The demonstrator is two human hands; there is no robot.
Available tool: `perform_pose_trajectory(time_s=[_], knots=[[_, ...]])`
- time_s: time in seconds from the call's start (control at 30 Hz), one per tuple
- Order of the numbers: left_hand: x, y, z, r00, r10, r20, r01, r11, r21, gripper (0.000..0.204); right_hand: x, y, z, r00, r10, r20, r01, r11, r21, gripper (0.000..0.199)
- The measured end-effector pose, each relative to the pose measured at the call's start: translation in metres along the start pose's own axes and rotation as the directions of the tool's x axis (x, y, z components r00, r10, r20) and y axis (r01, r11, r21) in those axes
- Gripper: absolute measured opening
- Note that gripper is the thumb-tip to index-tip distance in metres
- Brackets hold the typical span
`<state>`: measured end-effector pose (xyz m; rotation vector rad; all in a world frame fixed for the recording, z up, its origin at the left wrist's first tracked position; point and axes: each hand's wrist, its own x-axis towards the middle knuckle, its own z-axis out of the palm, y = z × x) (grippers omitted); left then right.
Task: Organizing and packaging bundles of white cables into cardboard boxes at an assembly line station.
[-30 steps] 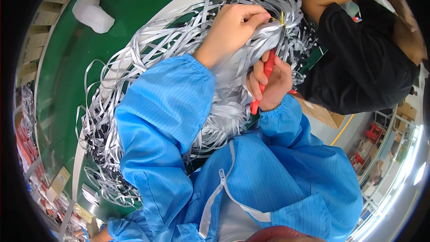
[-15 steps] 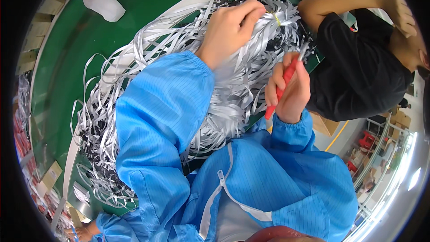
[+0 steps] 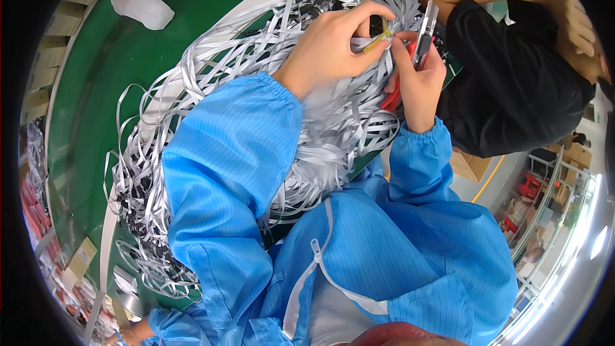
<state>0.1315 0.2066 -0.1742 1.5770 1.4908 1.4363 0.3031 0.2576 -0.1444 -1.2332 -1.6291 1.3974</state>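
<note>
A large heap of white and grey lanyard-like straps (image 3: 323, 161) with black end pieces lies on the green table before me. At its far end my left hand (image 3: 327, 45) is closed, thumb and fingers pinching a thin yellow tie (image 3: 377, 43) looped at the straps. My right hand (image 3: 423, 83) grips a red utility knife (image 3: 425, 32) in the palm, its metal end pointing up and away. The thumb and index finger of that hand meet the left fingertips at the tie. Whether they pinch it too is hard to see.
On the green table (image 3: 90, 115) a crumpled white translucent bag or cup (image 3: 142, 2) lies far left. Close on my right sits a person in a black shirt (image 3: 500, 90), arm bent near the straps. An open cardboard box (image 3: 471, 165) stands beyond my right sleeve.
My right hand has moved up and left to meet the left hand, turning the knife more upright. The left hand has shifted slightly right and now draws out the yellow tie.
</note>
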Motion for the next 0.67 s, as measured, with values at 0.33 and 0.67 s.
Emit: perform_pose_trajectory(time_s=[0.33, 0.67], knots=[[0.006, -0.026, 0.010, 0.991, -0.132, 0.011, 0.128, 0.940, -0.317, 0.016, -0.053, -0.027, -0.001, 0.869, 0.395, 0.299, -0.489, 0.781, 0.389, 0.041], [0.006, -0.037, 0.016, 0.997, -0.078, 0.004, 0.077, 0.975, -0.209, 0.019, -0.060, -0.024, -0.005, 0.852, 0.435, 0.292, -0.508, 0.823, 0.255, 0.045]])
